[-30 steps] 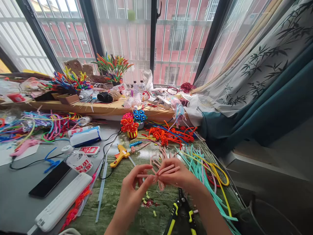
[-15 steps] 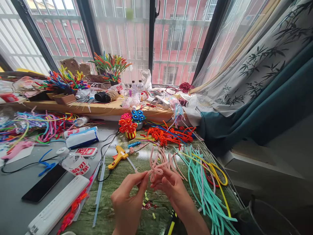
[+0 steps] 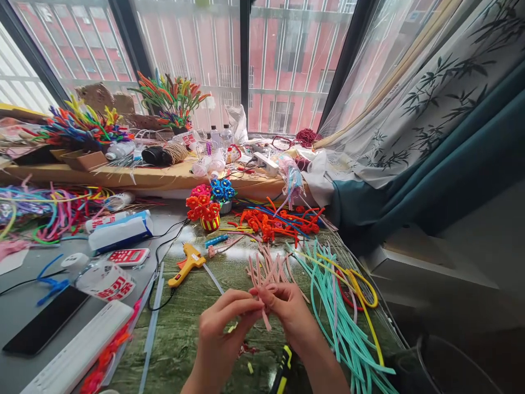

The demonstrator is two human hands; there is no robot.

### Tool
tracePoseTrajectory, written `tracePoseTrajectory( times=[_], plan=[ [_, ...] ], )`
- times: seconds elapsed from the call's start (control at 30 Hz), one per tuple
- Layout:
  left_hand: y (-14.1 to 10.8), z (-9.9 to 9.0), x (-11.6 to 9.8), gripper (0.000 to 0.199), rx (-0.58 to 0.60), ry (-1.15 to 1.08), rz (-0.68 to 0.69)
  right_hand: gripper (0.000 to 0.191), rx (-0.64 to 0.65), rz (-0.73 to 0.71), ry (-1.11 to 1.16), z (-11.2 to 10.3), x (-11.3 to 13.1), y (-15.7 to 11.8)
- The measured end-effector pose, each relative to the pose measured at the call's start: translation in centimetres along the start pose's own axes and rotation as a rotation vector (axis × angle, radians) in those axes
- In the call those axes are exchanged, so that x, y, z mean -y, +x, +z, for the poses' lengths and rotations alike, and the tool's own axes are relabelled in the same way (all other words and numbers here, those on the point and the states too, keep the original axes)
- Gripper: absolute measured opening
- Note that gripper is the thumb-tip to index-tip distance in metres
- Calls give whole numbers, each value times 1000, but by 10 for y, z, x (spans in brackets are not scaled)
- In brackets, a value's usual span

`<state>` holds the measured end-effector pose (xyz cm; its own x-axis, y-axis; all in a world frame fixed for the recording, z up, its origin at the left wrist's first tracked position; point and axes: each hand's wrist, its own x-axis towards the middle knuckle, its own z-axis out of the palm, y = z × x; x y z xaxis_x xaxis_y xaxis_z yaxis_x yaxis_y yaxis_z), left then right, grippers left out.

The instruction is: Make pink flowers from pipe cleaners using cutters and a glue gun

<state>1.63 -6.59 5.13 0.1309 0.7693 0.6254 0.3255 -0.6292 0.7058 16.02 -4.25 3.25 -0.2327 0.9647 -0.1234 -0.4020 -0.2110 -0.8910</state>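
Both hands meet above the green tabletop (image 3: 192, 312) around a looped pink pipe cleaner (image 3: 266, 319). My left hand (image 3: 225, 318) pinches it from the left between thumb and fingers. From the right, my right hand (image 3: 289, 310) grips it near its loops, fingers curled. One pink end points down between the hands; the fingers cover much of the rest. Loose pink pipe cleaners (image 3: 275, 268) lie just behind. Below the hands are small yellow bits (image 3: 250, 368) and a black-and-yellow utility knife (image 3: 282, 371). A yellow glue gun (image 3: 187, 265) lies to the left.
Teal pipe cleaners (image 3: 334, 312) spread along the right side, with a yellow one (image 3: 365, 287) looped over them. Orange pipe-cleaner pieces (image 3: 266, 224) and potted flowers (image 3: 205, 210) stand farther back. At left are a phone (image 3: 45, 320), a white power strip (image 3: 82, 350) and a bottle (image 3: 106, 282).
The pink loops, held up and spread before, are now lower and more covered by my fingers, with an end pointing down. My hands have drawn closer together. The view has shifted right.
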Motion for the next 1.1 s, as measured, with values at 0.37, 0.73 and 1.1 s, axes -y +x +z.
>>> tracePoseTrajectory(
  times=[0.37,0.73,1.1],
  plan=[
    [9,0,13,20,160,204,232,38,-45,41,-29,-8,0,6],
    [8,-6,15,10,149,171,204,36,41,174,71,-10,1,4],
    [4,-2,-5,16,106,26,176,38,132,149,-72,-5,17,-4]
  ],
)
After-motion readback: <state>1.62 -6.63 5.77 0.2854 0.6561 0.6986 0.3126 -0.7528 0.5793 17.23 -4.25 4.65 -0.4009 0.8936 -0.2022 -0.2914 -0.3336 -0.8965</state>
